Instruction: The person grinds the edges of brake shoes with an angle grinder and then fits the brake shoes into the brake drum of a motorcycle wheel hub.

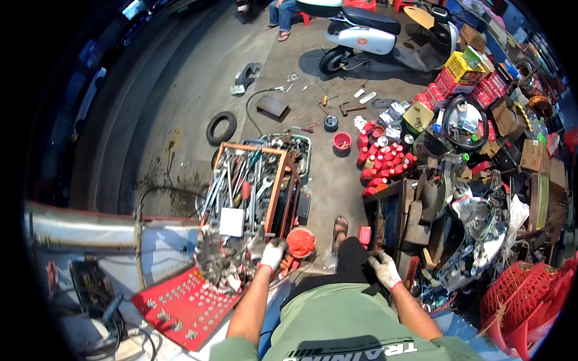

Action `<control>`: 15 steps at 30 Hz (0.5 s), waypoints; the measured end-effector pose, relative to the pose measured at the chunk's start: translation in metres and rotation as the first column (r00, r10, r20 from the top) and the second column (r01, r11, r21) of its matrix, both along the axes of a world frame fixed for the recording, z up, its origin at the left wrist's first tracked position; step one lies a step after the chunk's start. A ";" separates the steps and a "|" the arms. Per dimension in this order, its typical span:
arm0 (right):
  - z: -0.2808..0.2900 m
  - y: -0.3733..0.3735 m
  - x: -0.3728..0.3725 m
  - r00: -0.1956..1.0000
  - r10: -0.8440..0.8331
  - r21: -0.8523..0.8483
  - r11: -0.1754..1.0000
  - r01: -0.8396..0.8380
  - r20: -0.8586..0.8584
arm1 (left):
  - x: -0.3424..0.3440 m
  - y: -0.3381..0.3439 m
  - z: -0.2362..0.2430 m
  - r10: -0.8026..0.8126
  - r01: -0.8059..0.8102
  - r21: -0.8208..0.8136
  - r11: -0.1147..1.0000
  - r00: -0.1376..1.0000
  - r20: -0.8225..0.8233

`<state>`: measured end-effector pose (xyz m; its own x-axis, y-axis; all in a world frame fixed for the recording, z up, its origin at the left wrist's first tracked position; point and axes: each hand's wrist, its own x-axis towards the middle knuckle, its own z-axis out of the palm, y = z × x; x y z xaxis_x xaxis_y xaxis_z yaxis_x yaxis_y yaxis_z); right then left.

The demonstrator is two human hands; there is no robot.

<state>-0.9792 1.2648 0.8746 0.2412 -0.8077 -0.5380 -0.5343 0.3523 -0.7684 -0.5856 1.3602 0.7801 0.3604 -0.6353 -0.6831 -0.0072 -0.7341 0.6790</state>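
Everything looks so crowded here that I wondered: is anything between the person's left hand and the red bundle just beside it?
Nothing visible stands between the left hand and the red bundle just to its right. Some orange-red items lie below that gap in the picture, seemingly not across it.

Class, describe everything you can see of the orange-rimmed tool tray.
The orange-rimmed tool tray is open-topped and roughly rectangular; whether its frame is wood or metal is unclear. Metal wrenches and other hand tools lie jumbled inside, including a red-handled tool. A flat white square and a dark crumpled heap hide part of its near end. It lies just ahead of the gloved left hand; contact is unclear.
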 end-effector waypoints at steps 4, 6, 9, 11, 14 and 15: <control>-0.014 -0.124 0.038 0.990 -0.085 -0.019 0.996 0.087 0.115 | -0.030 -0.086 -0.039 -0.095 0.072 -0.142 0.987 0.982 -0.161; -0.025 -0.209 0.053 0.974 -0.112 -0.135 0.981 0.140 0.199 | -0.027 -0.158 -0.079 -0.174 0.157 -0.106 0.982 0.969 -0.177; -0.050 -0.339 0.103 0.886 -0.243 -0.266 0.893 0.363 0.394 | -0.007 -0.269 -0.127 -0.309 0.315 -0.010 0.949 0.938 0.159; -0.059 -0.384 0.128 0.783 -0.365 0.008 0.908 0.419 0.504 | 0.023 -0.308 -0.133 -0.350 0.325 0.149 0.934 0.914 0.205; -0.059 -0.418 0.158 0.803 -0.413 0.095 0.905 0.415 0.429 | 0.066 -0.336 -0.117 -0.192 0.218 -0.110 0.970 0.959 0.209; -0.056 -0.422 0.163 0.835 -0.452 0.215 0.890 0.401 0.314 | 0.081 -0.335 -0.104 -0.172 0.195 -0.088 0.977 0.961 0.218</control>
<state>-0.8158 0.8431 0.8184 0.0803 -0.7994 -0.5954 -0.0152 0.5963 -0.8026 -0.5043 1.0249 0.6763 0.3575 -0.7690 -0.5299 -0.2840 -0.6300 0.7228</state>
